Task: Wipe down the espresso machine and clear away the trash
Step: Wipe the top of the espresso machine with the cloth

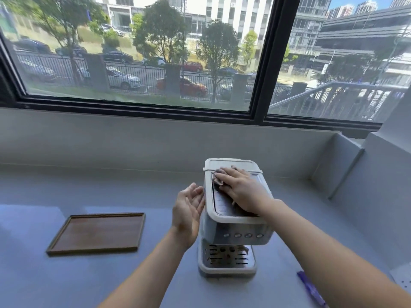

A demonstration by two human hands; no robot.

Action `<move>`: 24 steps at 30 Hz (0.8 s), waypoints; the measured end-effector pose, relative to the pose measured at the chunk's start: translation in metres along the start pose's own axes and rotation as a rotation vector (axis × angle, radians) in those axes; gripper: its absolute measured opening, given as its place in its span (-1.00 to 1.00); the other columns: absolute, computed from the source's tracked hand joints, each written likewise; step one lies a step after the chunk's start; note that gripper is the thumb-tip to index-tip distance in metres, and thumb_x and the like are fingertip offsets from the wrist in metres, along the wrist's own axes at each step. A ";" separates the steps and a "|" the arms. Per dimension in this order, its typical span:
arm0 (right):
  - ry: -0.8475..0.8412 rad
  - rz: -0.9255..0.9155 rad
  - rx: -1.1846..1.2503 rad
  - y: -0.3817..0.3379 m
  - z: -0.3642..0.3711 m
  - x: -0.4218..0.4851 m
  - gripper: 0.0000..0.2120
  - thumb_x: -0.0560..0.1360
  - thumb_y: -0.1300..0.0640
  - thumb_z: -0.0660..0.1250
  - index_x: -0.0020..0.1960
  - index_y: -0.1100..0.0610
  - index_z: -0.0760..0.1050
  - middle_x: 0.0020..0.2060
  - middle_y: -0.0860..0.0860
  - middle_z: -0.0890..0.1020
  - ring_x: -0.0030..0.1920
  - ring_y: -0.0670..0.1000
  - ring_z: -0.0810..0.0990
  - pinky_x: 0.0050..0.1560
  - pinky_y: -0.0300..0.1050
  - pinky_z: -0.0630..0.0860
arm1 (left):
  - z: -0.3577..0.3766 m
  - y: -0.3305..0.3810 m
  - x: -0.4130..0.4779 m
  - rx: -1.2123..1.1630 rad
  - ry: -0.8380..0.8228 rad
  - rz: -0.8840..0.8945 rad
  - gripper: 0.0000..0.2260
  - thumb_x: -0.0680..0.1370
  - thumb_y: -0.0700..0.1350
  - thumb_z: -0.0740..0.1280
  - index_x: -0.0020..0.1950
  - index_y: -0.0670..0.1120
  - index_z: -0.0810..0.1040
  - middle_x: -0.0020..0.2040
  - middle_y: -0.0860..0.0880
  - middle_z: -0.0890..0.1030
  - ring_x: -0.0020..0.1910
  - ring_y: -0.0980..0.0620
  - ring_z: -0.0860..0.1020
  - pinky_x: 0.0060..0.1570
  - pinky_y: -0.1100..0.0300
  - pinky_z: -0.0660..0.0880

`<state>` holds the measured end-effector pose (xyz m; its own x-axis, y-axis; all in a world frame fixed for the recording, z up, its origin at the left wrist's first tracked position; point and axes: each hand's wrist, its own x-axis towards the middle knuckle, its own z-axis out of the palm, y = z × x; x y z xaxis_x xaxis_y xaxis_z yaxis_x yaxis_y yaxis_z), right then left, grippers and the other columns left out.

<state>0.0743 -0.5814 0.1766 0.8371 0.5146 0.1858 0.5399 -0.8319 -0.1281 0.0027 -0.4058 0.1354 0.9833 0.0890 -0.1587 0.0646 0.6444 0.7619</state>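
Observation:
A white espresso machine [235,227] stands on the grey counter [66,281] in front of me, its metal drip tray [226,258] at the bottom front. My right hand [240,190] lies flat on the machine's dark top panel and presses a small greyish cloth [216,176] against it; most of the cloth is hidden under the fingers. With straight fingers, my left hand [189,212] rests against the machine's left side. A purple wrapper [311,290] lies on the counter at the lower right, partly behind my right forearm.
A shallow brown wooden tray [97,233] lies on the counter to the left of the machine. A raised ledge and a large window run along the back. A white wall block closes off the right side, and a white object [403,278] shows at the right edge.

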 end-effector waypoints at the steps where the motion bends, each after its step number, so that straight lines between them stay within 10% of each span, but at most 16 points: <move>1: -0.005 0.049 -0.012 0.008 0.000 0.006 -0.58 0.65 -0.10 0.11 0.49 -0.08 0.31 0.54 -0.05 0.26 0.54 0.05 0.17 0.54 -0.04 0.01 | 0.003 0.001 -0.001 0.072 -0.036 0.024 -0.69 0.64 -0.11 0.12 0.34 -0.11 0.46 0.21 -0.13 0.62 0.23 -0.02 0.58 0.30 0.10 0.45; 7: 0.223 0.249 0.041 0.027 0.001 -0.024 -0.71 0.63 -0.02 0.21 0.31 -0.03 0.52 0.38 -0.09 0.49 0.33 0.10 0.44 0.38 -0.09 0.26 | 0.013 0.003 -0.003 0.731 -0.186 0.170 -0.53 0.43 -0.10 0.21 0.35 -0.07 0.49 0.30 -0.10 0.53 0.30 -0.07 0.49 0.34 -0.10 0.41; 14: 0.479 0.181 0.008 -0.015 0.006 -0.086 -0.85 0.55 0.12 0.38 0.11 0.03 0.62 0.16 -0.06 0.64 0.12 0.11 0.58 0.15 -0.04 0.43 | 0.013 0.016 -0.012 0.414 -0.169 0.061 -0.60 0.51 -0.22 0.05 0.01 -0.05 0.69 0.05 -0.08 0.70 0.07 0.00 0.64 0.08 0.17 0.58; 20: 0.267 -0.402 -0.231 -0.073 0.014 -0.064 -0.82 0.58 -0.04 0.22 0.12 -0.07 0.55 0.30 -0.05 0.53 0.29 0.13 0.47 0.19 0.08 0.43 | -0.036 0.002 -0.007 0.202 0.081 -0.068 -0.64 0.64 -0.15 0.06 0.39 -0.17 0.41 0.25 -0.18 0.58 0.29 -0.10 0.53 0.39 0.00 0.39; 24: -0.074 -0.686 -0.504 -0.077 -0.004 -0.037 -0.71 0.58 -0.04 0.08 -0.06 -0.05 0.57 0.03 -0.08 0.59 0.18 0.10 0.50 0.16 0.08 0.39 | -0.077 -0.026 -0.024 0.255 0.190 -0.128 -0.65 0.65 -0.16 0.08 0.40 -0.17 0.43 0.22 -0.13 0.59 0.29 -0.06 0.51 0.37 0.01 0.39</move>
<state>0.0020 -0.5373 0.1838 0.3528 0.9357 -0.0028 0.8402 -0.3155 0.4410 -0.0354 -0.3663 0.0708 0.9167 0.1755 -0.3589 0.2491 0.4514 0.8569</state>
